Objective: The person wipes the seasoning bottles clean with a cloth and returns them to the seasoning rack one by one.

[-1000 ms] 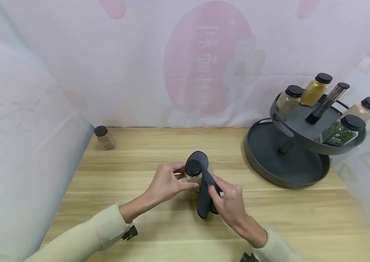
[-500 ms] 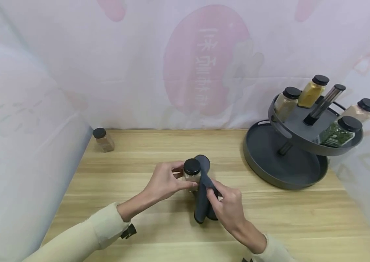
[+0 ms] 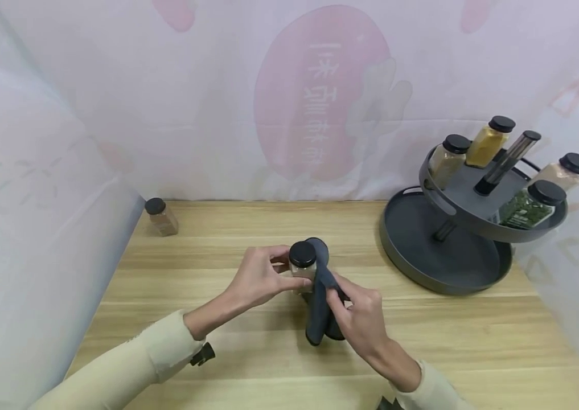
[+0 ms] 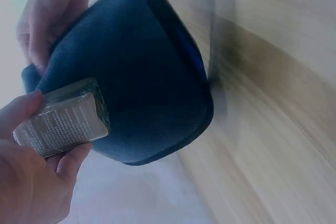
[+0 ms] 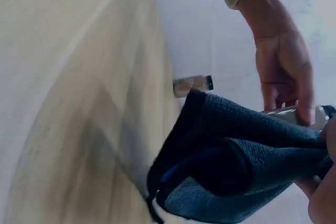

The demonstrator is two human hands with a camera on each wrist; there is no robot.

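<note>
My left hand (image 3: 261, 277) grips a small clear spice jar (image 3: 302, 274) with a black lid, thumb on one side and fingers on the other. Printed text covers the side of the jar (image 4: 65, 124) in the left wrist view. My right hand (image 3: 363, 313) pinches a dark grey cloth (image 3: 317, 322), which hangs in folds right against the jar. Seen from the right wrist, the folded cloth (image 5: 226, 182) hangs down towards the table and partly hides the jar. Most of the right hand lies outside that view.
At the back left of the wooden table (image 3: 217, 228) stands another spice jar (image 3: 162, 217). On the right, a dark two-tier round rack (image 3: 453, 282) carries several black-lidded spice jars on its upper tier, around a central post (image 3: 508, 162). Printed fabric walls (image 3: 192, 142) enclose the table.
The jar and cloth have shifted only slightly between the hands, and the head view has moved a little. Both hands keep their hold.
</note>
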